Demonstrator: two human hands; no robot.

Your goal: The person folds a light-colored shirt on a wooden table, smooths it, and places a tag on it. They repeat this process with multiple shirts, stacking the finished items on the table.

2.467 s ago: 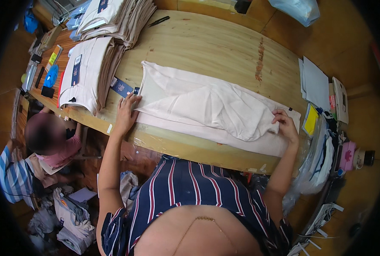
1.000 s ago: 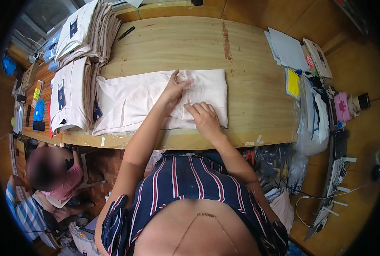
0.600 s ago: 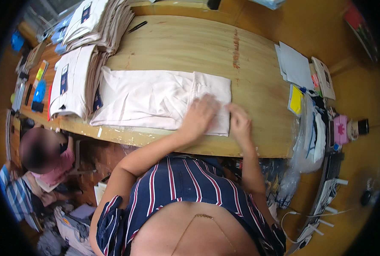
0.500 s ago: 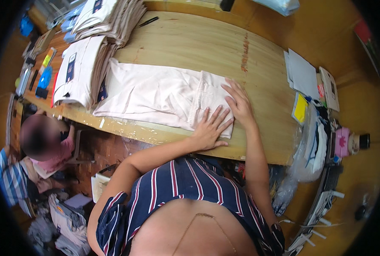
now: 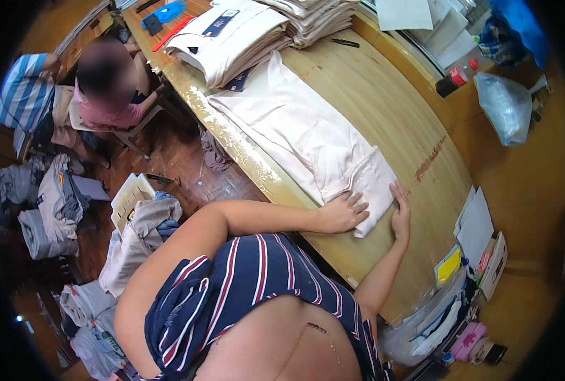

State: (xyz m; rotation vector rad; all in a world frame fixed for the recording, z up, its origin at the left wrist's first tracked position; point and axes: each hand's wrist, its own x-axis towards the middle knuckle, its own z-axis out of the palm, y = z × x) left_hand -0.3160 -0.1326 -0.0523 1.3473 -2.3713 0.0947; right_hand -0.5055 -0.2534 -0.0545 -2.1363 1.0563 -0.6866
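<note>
A pale pink folded garment (image 5: pixel 314 143) lies lengthwise on the wooden table, somewhat wrinkled, its nearer end squared off by a fold. My left hand (image 5: pixel 342 213) rests on that folded end near the table's front edge, its fingers apart and slightly bent on the cloth. Along the end's right-hand border stands my right hand (image 5: pixel 401 216), with fingers stretched out and the fingertips at the cloth's edge. Neither hand grips the fabric. The garment's far end touches a stack of folded pale garments (image 5: pixel 231 35) with dark tags.
A second garment stack (image 5: pixel 317 22) stands behind the first, near a black pen (image 5: pixel 344 42). White papers (image 5: pixel 474 222) and plastic-wrapped items (image 5: pixel 422 324) occupy the right end. At left, a person in pink (image 5: pixel 108 108) sits beyond the table; a chair (image 5: pixel 132 193) carries clothes.
The view has turned, so table and garment now slant down to the right. My right hand has slid off the cloth's top to its edge; the left hand's fingers are more bent.
</note>
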